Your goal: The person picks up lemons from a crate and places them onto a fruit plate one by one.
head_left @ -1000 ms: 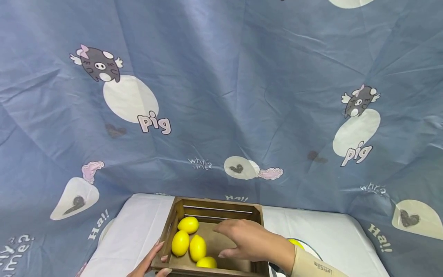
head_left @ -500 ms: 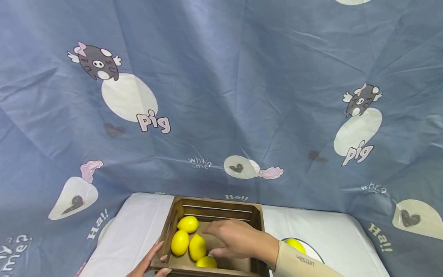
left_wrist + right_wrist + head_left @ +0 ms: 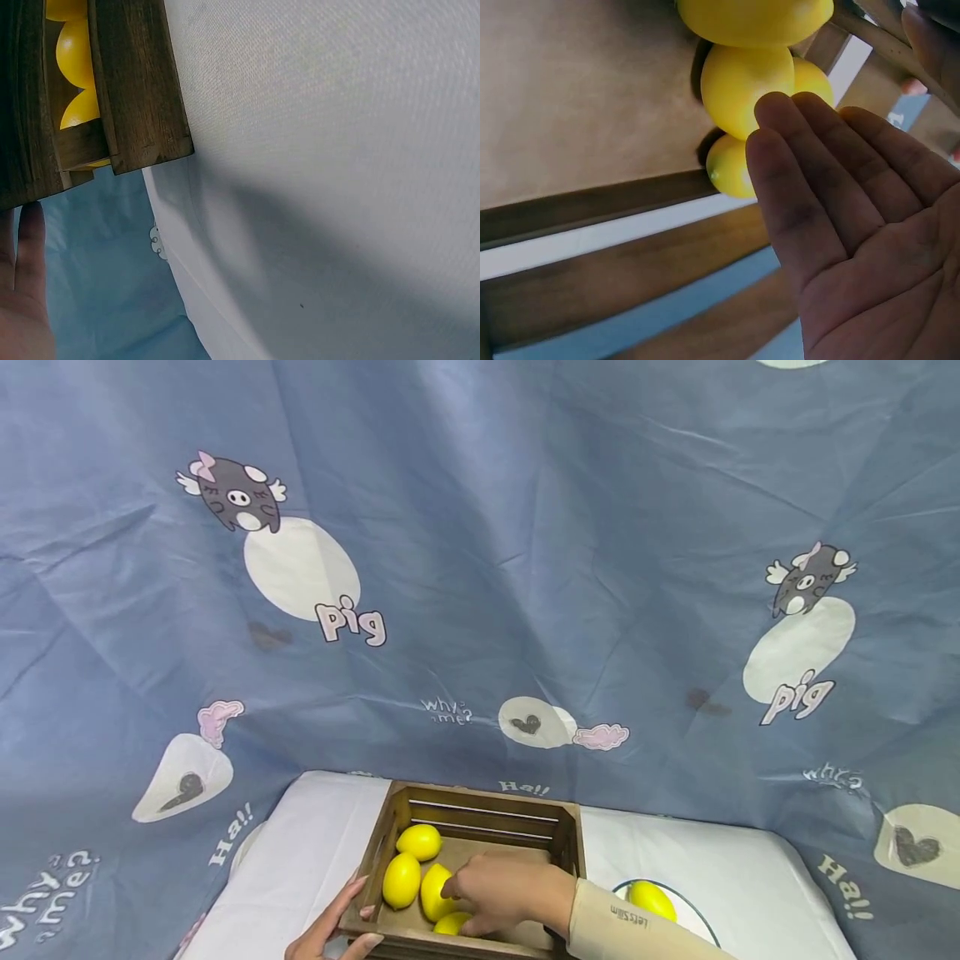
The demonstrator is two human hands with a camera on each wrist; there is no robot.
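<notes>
A brown wooden slatted crate [image 3: 487,793] holds several yellow lemons along its left side. My left hand [image 3: 333,927] holds the crate's front left corner, thumb at the front rim and fingers along the left side, one fingertip showing inside. My right hand [image 3: 498,893] is down inside the crate, palm toward the lemons. Its fingers [image 3: 799,202] look straight and held together in the right wrist view, in front of a middle lemon [image 3: 746,86]. In the head view its thumb is by the front lemon [image 3: 452,924]; contact cannot be told.
To the right of the crate, a white plate [image 3: 693,927] with a dark rim bears another lemon [image 3: 651,900], partly behind the right sleeve. A white cloth [image 3: 720,852] covers the table. Behind hangs a blue printed curtain [image 3: 465,568].
My right hand has moved left and down toward the front lemons. The plate's lemon has come out from behind the right arm. My left hand keeps its place at the crate corner.
</notes>
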